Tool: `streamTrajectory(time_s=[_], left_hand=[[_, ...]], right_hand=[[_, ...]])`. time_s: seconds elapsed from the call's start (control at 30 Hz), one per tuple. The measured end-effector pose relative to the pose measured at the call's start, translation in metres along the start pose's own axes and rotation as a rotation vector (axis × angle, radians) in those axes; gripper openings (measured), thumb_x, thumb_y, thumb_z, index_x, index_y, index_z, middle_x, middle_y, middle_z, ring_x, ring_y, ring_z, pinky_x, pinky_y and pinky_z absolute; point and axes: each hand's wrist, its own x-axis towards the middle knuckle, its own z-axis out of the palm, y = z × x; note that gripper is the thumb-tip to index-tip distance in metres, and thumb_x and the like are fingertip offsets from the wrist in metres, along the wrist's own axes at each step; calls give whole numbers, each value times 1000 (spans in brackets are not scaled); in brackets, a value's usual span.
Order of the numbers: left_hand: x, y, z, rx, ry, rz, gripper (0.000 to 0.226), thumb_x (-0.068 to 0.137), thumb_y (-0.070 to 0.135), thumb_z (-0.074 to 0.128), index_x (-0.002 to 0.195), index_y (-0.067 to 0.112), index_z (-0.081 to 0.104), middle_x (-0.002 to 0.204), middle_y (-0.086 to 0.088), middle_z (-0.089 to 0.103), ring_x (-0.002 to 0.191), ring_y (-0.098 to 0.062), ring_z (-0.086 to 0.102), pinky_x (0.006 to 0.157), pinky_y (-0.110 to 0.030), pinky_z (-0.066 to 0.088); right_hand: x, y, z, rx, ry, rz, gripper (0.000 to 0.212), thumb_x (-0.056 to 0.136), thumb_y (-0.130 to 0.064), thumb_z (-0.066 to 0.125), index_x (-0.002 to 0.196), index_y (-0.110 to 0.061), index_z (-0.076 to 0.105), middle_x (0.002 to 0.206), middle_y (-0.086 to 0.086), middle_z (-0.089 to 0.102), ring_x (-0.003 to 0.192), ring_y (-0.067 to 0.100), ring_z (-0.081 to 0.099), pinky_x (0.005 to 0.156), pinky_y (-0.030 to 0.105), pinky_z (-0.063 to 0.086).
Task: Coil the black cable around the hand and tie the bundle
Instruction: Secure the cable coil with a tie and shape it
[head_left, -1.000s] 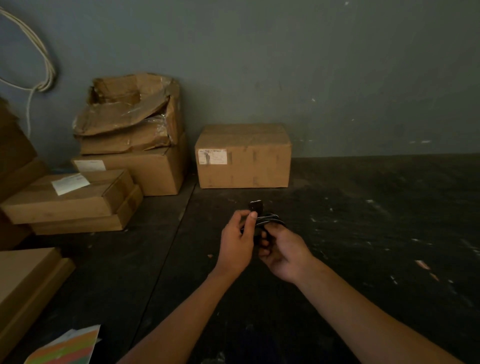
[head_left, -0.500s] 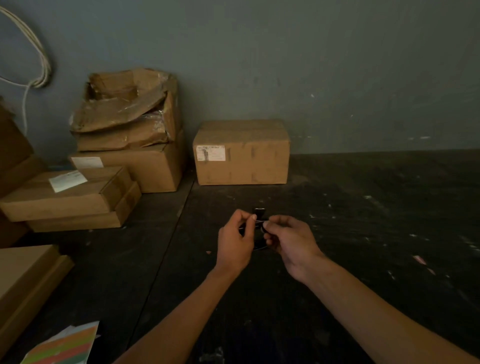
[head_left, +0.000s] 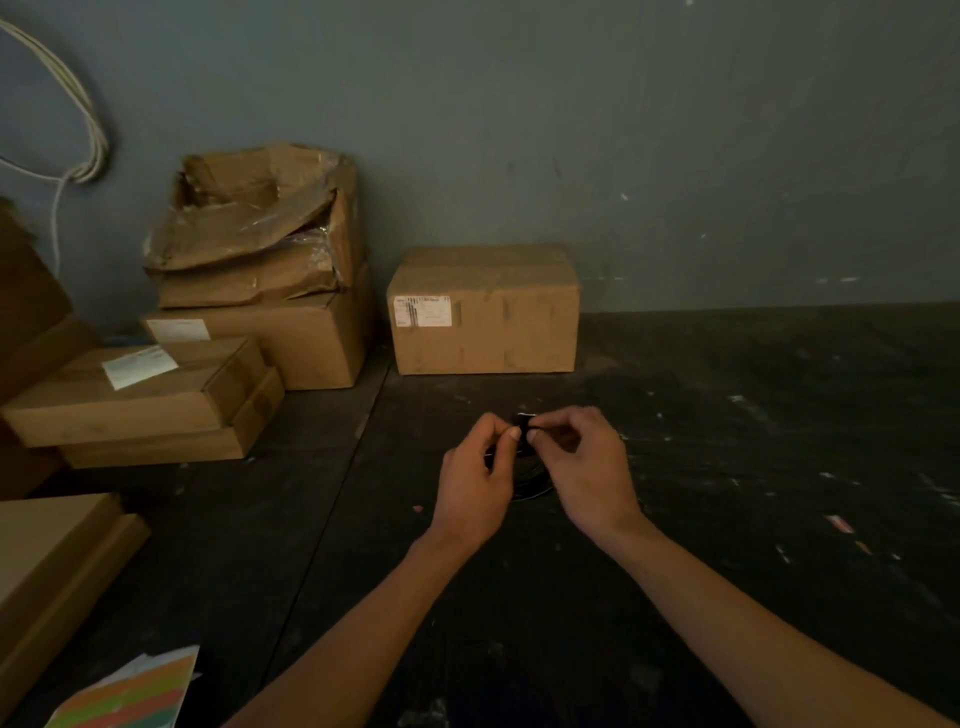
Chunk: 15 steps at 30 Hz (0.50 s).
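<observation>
A small bundle of black cable (head_left: 529, 480) hangs between my two hands above the dark surface. Its loops show below my fingers, and a dark end piece pokes up just above them. My left hand (head_left: 475, 483) pinches the bundle's top from the left with thumb and forefinger. My right hand (head_left: 589, 467) pinches the same spot from the right, fingertips almost touching the left ones. Most of the bundle is hidden behind my fingers and blends into the dark background.
A closed cardboard box (head_left: 483, 309) stands against the grey wall ahead. Stacked and crumpled boxes (head_left: 249, 270) and flat boxes (head_left: 140, 400) fill the left side. Coloured paper sheets (head_left: 130, 696) lie at the lower left. White cables (head_left: 78, 119) hang on the wall.
Both hands have drawn closer together at the top of the bundle. The right hand rose from under the coil to pinch beside the left fingertips, and the loops now hang lower.
</observation>
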Motion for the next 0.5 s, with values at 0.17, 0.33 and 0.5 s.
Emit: streamTrajectory(time_s=[0.17,0.33,0.5], left_hand=[[2,10,-8,21,-88,29,11,102,18,48,99,14,58,88,1,64,78,-15,64,67,-37,56],[5,16,-13,70,-136,-19,13,102,22,47,96,17,58,84,-8,63,75,-27,61,66,-48,52],[9,21,-13,-45,-130,-63,9,101,25,49,100,21,57,88,4,64,76,0,62,66,-18,51]], right_hand=[[7,3,-4,-16,-60,-48,23,87,-5,66,87,-27,59,103,-10,61,94,-8,57,77,10,45],[12,2,-7,39,-129,30,33,87,-4,65,99,-34,56,98,-5,65,93,3,62,75,18,48],[18,-5,-5,5,-72,56,30,90,-4,61,91,-34,64,98,-9,66,96,4,60,74,15,44]])
